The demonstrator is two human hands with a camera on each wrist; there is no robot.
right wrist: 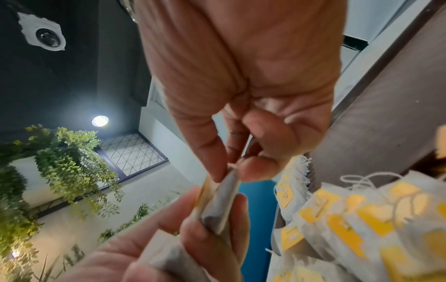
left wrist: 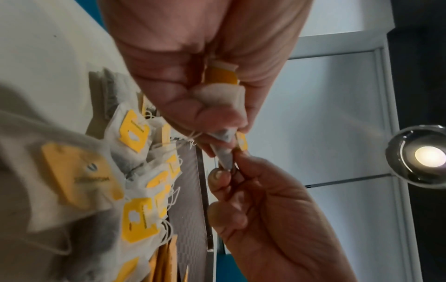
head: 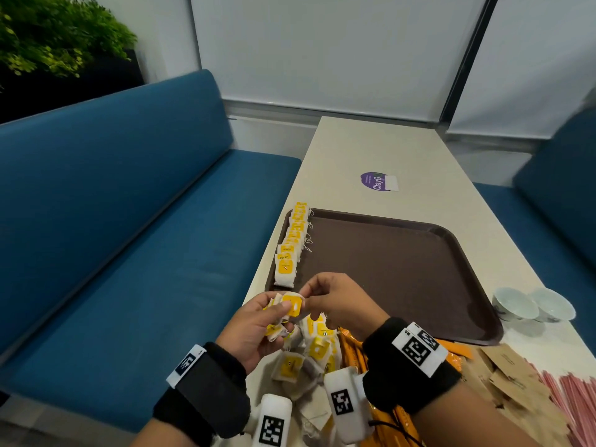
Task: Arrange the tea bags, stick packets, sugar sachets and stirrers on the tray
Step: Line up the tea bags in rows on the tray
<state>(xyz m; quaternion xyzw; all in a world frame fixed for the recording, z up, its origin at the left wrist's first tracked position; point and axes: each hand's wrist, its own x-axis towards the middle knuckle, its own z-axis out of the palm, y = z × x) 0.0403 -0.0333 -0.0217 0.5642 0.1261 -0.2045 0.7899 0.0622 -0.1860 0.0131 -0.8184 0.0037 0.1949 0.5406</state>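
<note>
Peeling one tea bag [head: 293, 305] off a small bunch, just short of the brown tray [head: 403, 272] at its 7 o'clock corner. Left hand [head: 254, 327] curled round several bags, thumb pressing the top one's yellow tag; right hand [head: 338, 301] pinching that same bag's edge between thumb and forefinger, the other fingers [right wrist: 287, 131] loosely curled, holding nothing more. Best done by keeping the left thumb light so only the top bag slides free, and pulling sideways toward 3 o'clock rather than upward, since strings look tangled in the loose heap of tea bags [head: 309, 353] on the worktop [head: 371, 146] below and a sharp tug could drag a second bag along or tear the paper. Once free, carrying it to the near end of the tea bag row [head: 292, 243] along the tray's 9 o'clock edge, tag facing up and overlapping the last bag like the others. Orange stick packets [head: 351, 353], brown sugar sachets [head: 512, 379] and red stirrers [head: 577, 398] lying on the worktop toward 5 o'clock, off the tray; probably early in the task.
</note>
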